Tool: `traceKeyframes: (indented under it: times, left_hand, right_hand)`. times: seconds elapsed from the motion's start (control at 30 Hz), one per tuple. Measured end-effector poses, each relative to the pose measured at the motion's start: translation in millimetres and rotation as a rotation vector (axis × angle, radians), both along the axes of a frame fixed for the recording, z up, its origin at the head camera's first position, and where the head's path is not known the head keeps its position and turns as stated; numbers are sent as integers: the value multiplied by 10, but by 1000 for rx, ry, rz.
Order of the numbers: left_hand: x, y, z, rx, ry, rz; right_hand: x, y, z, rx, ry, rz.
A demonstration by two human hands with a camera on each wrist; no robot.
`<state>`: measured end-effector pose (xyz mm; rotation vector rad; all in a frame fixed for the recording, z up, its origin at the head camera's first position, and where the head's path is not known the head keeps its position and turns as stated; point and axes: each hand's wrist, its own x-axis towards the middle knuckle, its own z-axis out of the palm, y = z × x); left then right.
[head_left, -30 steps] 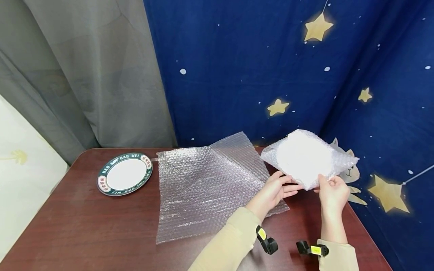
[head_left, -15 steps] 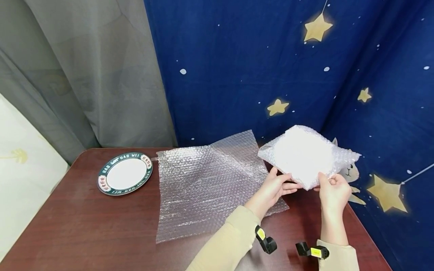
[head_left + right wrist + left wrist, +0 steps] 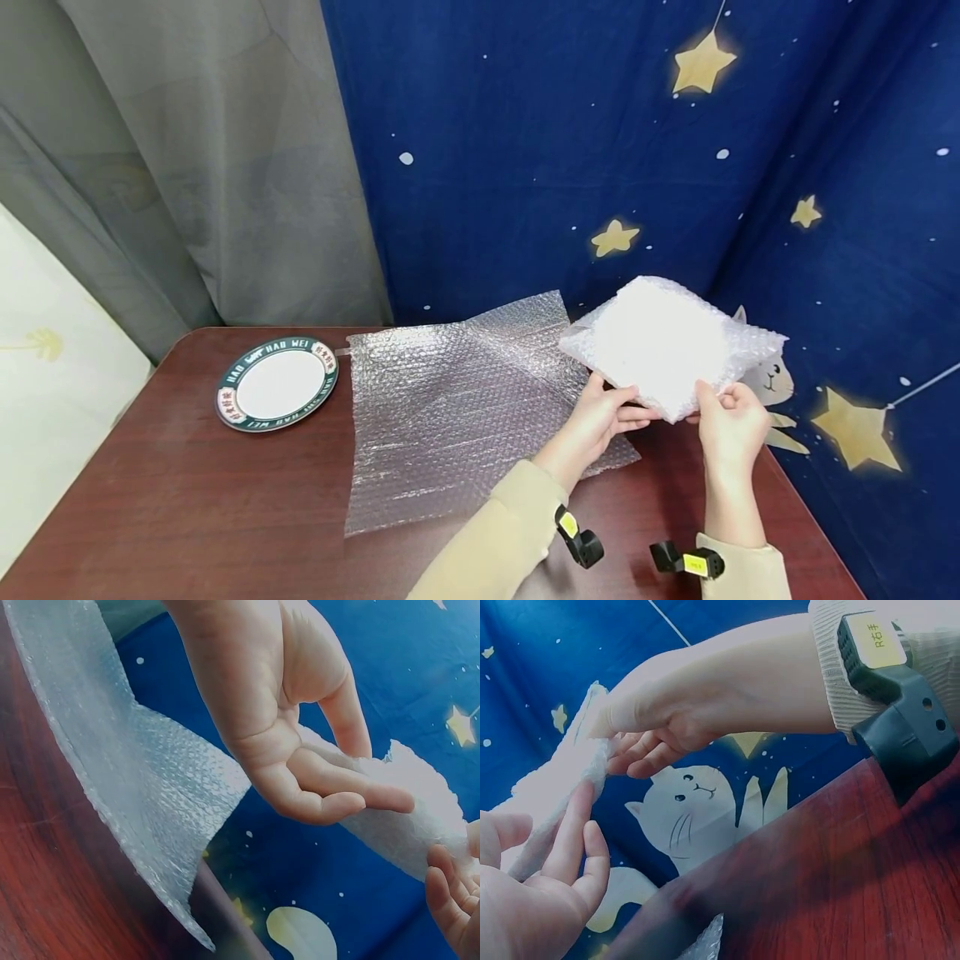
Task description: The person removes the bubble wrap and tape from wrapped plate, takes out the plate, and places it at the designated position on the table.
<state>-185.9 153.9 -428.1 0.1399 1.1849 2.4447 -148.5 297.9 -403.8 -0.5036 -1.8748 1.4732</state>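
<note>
In the head view, a bubble-wrapped bundle (image 3: 660, 342) with a bright white round middle and pointed corners is held up above the table's right end. My left hand (image 3: 596, 421) pinches its lower left edge, thumb on top and fingers beneath. At the lower right edge, my right hand (image 3: 731, 421) pinches it between thumb and curled fingers. The right wrist view shows the left hand (image 3: 292, 742) gripping the bundle (image 3: 405, 802) from the side. What lies inside the wrap cannot be made out.
A flat bubble wrap sheet (image 3: 457, 417) covers the table's middle, its far right corner raised. A white plate (image 3: 277, 385) with a dark green lettered rim lies left of it. The brown table (image 3: 225, 517) ends before grey and blue curtains (image 3: 525, 150).
Both hands have shifted slightly left with the bundle, keeping hold of it. The bundle's far edge has risen a little. The plate has stayed in place.
</note>
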Motion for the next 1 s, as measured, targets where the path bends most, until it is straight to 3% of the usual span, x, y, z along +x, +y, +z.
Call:
traceKeyframes:
  times: [0.53, 0.73, 1.0]
  left_hand:
    - [-20, -295, -92, -70, 46, 100]
    - [-27, -423, -106, -100, 67, 124]
    - [-40, -578, -154, -133, 76, 117]
  right_hand:
    - [-10, -307, -61, 66, 15, 88]
    - [-19, -405, -82, 112, -31, 108]
    - [-31, -513, -160, 44, -44, 153]
